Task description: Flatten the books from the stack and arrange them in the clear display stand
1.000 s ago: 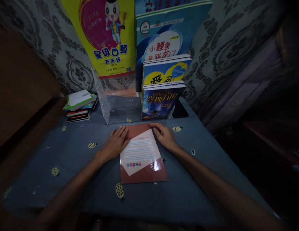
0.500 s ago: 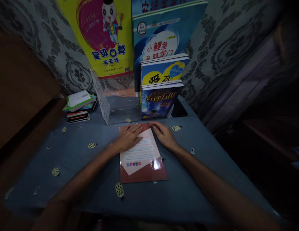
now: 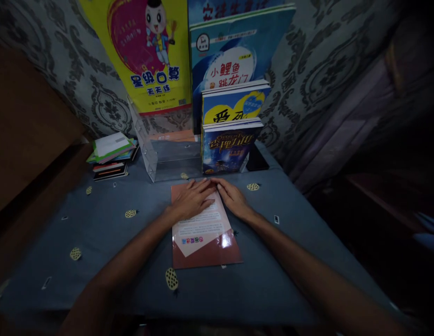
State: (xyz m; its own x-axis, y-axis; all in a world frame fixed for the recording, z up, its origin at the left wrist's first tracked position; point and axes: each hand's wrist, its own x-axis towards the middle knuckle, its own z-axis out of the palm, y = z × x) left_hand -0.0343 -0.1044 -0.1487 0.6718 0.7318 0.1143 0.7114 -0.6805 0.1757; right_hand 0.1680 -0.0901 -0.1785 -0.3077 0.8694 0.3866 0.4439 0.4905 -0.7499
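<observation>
A thin book (image 3: 206, 255) with a glossy reddish-brown cover and a pale printed panel lies flat on the blue cloth in front of me. Across its upper part rests my left hand (image 3: 193, 199), palm down and fingers spread, holding nothing. My right hand (image 3: 233, 198) is at the book's upper right edge, its fingers stretched toward the far corner and nearly meeting my left fingertips. Its fingers look apart, with no grip on the book visible. My hands hide the book's far edge and part of the text.
Just beyond the book stands a clear acrylic rack (image 3: 152, 161). It bears a yellow workbook (image 3: 161, 93), blue picture books (image 3: 234, 49) and a dark blue storybook (image 3: 227, 149). Small books (image 3: 112, 151) are stacked at left. A flat black object (image 3: 257, 158) lies right of the rack.
My left hand has slid right across the cover, toward my right hand. The right fingers have shifted slightly left along the far corner. The whole view has also moved a little.
</observation>
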